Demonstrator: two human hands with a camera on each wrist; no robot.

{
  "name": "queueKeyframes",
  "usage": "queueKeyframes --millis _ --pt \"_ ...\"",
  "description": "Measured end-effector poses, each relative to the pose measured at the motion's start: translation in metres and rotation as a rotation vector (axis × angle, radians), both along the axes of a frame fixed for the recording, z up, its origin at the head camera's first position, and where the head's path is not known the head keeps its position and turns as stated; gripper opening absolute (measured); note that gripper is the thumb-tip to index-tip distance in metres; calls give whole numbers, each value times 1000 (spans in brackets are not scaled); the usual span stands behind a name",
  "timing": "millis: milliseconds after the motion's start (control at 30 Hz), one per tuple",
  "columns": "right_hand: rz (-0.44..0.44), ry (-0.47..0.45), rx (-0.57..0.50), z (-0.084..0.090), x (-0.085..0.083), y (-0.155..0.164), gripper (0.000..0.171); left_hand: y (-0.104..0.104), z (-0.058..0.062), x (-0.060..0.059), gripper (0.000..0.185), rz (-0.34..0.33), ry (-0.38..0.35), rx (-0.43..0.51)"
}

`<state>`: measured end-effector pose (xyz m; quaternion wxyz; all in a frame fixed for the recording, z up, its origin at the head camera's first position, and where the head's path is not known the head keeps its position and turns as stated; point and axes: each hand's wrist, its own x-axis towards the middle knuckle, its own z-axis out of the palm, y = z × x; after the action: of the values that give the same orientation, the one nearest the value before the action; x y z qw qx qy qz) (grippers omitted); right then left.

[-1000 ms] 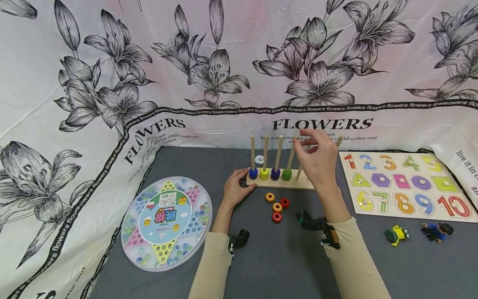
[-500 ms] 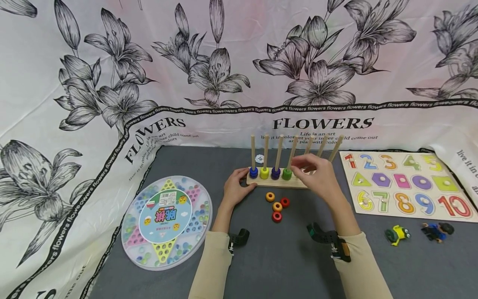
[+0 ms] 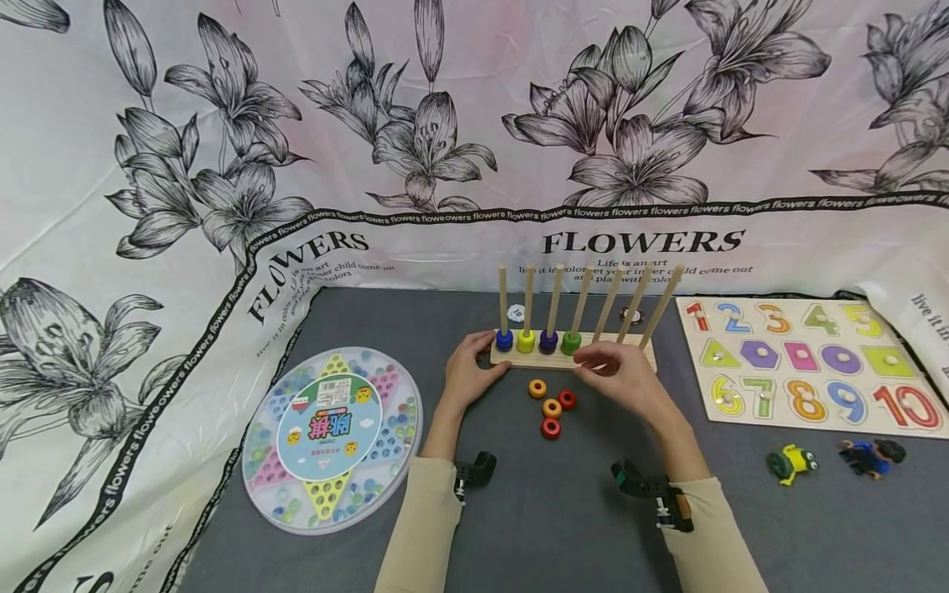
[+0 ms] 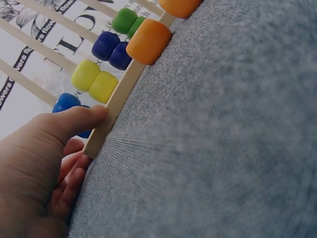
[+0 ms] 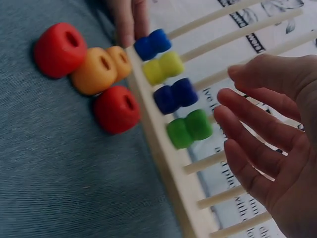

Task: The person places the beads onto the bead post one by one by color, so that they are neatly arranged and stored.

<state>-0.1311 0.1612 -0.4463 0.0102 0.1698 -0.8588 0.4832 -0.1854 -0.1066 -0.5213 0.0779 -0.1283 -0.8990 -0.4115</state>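
Observation:
My left hand (image 3: 469, 371) grips the left end of a wooden peg stand (image 3: 544, 360), its thumb on the base in the left wrist view. Four pegs from the left carry paired beads: blue (image 3: 504, 340), yellow (image 3: 525, 341), dark blue (image 3: 549, 342) and green (image 3: 571, 343). The three pegs to their right are bare. My right hand (image 3: 623, 375) hovers at the stand's right half, fingers loosely bent and holding nothing in the right wrist view. In front of the stand lie two orange beads (image 3: 537, 388) and two red beads (image 3: 550, 427).
A round Chinese checkers box (image 3: 329, 441) lies at the left. To the right are a wooden number puzzle board (image 3: 808, 362), a yellow-green frog toy (image 3: 792, 464) and a small figure in blue (image 3: 871, 457). Two small round pieces (image 3: 516, 313) sit behind the stand.
From near the top of the pegs, my right hand has come down towards the stand's front edge and the loose beads. My left hand has stayed on the stand's left end.

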Motion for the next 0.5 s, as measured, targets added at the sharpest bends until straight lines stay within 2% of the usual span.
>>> queueKeyframes --millis 200,500 --pt "79 -60 26 -21 3 0 27 0 0 0 56 1 -5 -1" --pt "113 -111 64 -37 7 -2 30 1 0 0 57 3 -15 7"
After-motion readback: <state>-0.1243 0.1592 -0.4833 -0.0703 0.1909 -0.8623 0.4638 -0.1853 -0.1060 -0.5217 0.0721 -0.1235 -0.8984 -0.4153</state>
